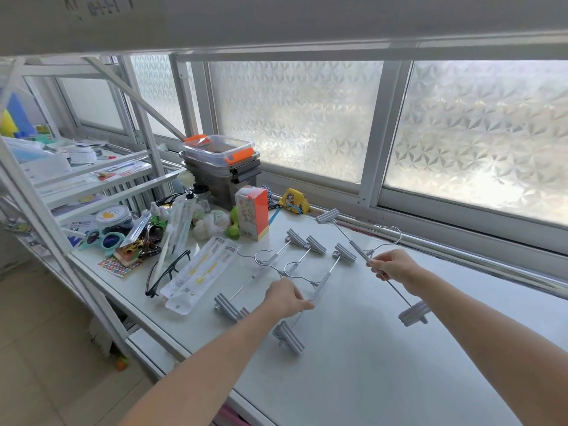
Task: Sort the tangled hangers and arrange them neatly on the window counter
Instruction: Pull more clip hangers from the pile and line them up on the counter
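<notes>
Three grey clip hangers with metal hooks lie side by side on the white window counter, slanting from near left to far right. My left hand pinches the bar of the rightmost lying hanger near its middle. My right hand grips the middle of a fourth clip hanger, held just to the right of the row. Its hook points toward the window. One clip is far, the other near.
Clutter fills the counter's left end: black glasses, packaged toothbrushes, an orange-and-white box, stacked plastic bins, a yellow pouch. A white shelf rack stands at the left. Frosted windows run behind.
</notes>
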